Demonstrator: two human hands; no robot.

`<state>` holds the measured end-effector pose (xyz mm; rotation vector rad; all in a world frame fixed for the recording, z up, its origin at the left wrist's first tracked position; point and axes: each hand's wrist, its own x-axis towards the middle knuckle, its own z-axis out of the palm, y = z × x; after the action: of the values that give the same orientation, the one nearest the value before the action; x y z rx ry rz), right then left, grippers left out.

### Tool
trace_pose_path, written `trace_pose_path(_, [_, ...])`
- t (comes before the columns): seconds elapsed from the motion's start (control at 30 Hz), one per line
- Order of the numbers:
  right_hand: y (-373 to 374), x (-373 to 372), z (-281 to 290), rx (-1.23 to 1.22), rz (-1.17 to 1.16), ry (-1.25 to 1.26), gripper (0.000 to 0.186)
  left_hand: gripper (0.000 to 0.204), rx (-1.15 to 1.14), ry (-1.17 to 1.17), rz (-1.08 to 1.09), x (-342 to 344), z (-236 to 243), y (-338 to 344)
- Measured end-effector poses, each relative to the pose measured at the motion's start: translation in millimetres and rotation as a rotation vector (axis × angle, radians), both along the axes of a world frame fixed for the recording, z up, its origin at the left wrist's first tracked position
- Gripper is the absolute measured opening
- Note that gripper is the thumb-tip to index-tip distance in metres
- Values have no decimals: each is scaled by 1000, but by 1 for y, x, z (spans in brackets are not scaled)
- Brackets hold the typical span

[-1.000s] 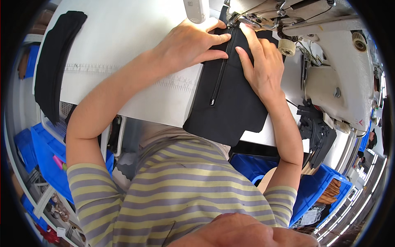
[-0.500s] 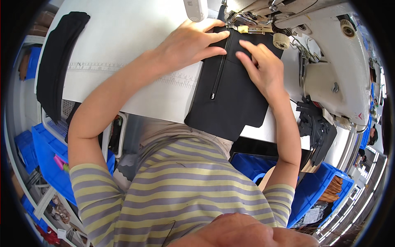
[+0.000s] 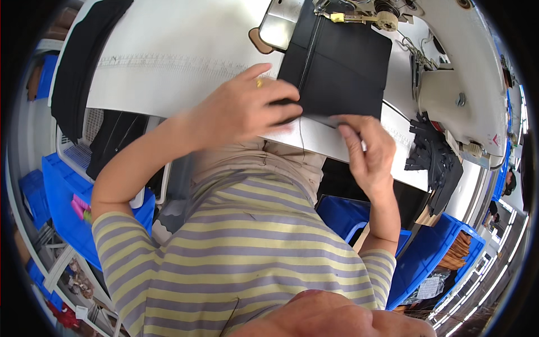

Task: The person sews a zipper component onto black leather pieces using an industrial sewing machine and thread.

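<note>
A black fabric panel (image 3: 353,73) with a zipper (image 3: 310,53) along it lies on the white sewing table, its far end under the sewing machine's needle area. Over the panel's near left corner is my left hand (image 3: 247,109), somewhat blurred, its thumb stretched out and its bent fingers apart. A gold-coloured ring sits on one of its fingers. My right hand (image 3: 370,149) pinches the panel's near edge between thumb and forefinger. From beside the left fingertips a loose dark thread (image 3: 303,140) hangs over the table's front.
The white sewing machine (image 3: 471,73) stands at the right, with a yellow piece (image 3: 337,18) near its needle. Black zippers (image 3: 429,151) are heaped below it. Long black fabric (image 3: 84,73) drapes over the left table edge. Blue bins (image 3: 435,264) stand low on both sides.
The panel's near edge has moved away from my body and no longer overhangs the table front. Both hands have come back from the needle area to this edge, the right one now pinching it.
</note>
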<state>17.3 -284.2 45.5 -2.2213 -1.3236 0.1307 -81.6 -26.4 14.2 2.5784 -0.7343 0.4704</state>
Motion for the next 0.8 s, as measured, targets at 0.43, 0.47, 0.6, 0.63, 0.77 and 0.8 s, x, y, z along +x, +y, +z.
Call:
trace_pose_path(0.43, [-5,-34,-32,-43,106,-373,60,36,-409,399,88,32,13,-2])
trace_pose_path(0.47, [-11,-33,-37,-102,86,-318,63,36,-417,393,80,32,14,-2])
trace_pose_path(0.6, [-21,-33,-41,-58,104,-296,63,31,-392,413,86,28,11,-4])
trace_pose_path(0.63, [-20,-35,-36,-119,106,-286,61,27,-370,363,91,24,9,-6])
trace_pose_path(0.77, [-3,-44,4,-120,231,-380,47,47,-32,7,164,-10,-1,-19])
trace_pose_path(0.8, [0,-46,19,-10,308,-246,43,47,-28,0,164,-19,-4,-23])
